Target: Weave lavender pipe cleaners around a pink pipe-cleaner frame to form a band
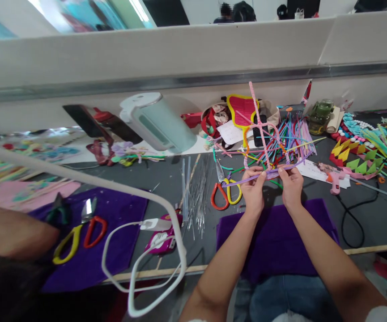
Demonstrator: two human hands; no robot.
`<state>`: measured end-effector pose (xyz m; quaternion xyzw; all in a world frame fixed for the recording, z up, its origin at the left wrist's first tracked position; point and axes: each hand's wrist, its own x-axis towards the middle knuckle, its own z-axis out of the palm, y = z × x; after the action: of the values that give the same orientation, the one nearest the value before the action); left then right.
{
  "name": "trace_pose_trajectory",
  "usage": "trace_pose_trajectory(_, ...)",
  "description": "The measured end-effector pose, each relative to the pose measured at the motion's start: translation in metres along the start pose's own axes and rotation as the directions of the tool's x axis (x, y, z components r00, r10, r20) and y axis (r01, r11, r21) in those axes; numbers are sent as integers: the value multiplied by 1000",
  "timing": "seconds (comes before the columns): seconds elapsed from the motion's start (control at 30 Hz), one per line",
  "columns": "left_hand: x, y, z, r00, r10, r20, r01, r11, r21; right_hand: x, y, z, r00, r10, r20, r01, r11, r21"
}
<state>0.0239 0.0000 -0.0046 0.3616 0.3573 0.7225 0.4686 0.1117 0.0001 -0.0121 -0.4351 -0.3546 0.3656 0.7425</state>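
While the fingers of the left hand (254,190) and right hand (291,185) pinch the purple fuzzy stem (273,173), nearly closed, just beyond the folded purple cloth (277,243), even tension and a steady pink frame (262,134), also beyond that cloth, should keep the stem from slipping.

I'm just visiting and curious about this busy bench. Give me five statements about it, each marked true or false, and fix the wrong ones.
1. The left hand and right hand both pinch purple pipe cleaners. True.
2. The scissors nearest the left hand have two blue handles. False: those scissors have one red and one yellow handle.
3. A pink glue gun lies to the right of the right hand. True.
4. The green jar is left of both hands. False: the green jar is farther right, near the wall.
5. Other scissors lie on a purple cloth. True.
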Motion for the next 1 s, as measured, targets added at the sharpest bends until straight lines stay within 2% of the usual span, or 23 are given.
trace_pose_trajectory(0.13, -2, 1, 2, 999, 2, -37, -2, 1000, -7, -4, -1, 1, 999, -53, 8, 53, 998, -46)
trace_pose_trajectory(0.27, -2, 6, 4, 999, -7, -54, 6, 999, -35, -6, -1, 4, 997, -79, 14, 79, 997, -6)
trace_pose_trajectory(0.4, 2, 5, 2, 992, -124, -24, 121, 987, -102, -5, -2, 5, 996, -88, 4, 88, 995, -35)
trace_pose_trajectory(0.5, 6, 3, -1, 969, -246, -7, 243, 963, -117, -3, -2, 4, 996, -89, 4, 89, 992, -92)
trace_pose_trajectory(0.6, 8, 2, -4, 947, -321, 0, 319, 942, -106, -1, -1, 2, 996, -86, 8, 86, 990, -109)
trace_pose_trajectory(0.8, 15, -2, -12, 869, -494, 31, 495, 866, -66, 2, 1, -1, 998, -56, 12, 57, 987, -150)
trace_pose_trajectory(0.9, 17, -5, -14, 859, -511, 39, 513, 855, -79, 4, 4, -3, 999, -35, 8, 36, 990, -140)
trace_pose_trajectory(1.0, 17, -6, -12, 876, -480, 42, 482, 871, -96, 7, 5, -5, 1000, 3, -18, -4, 998, -64)
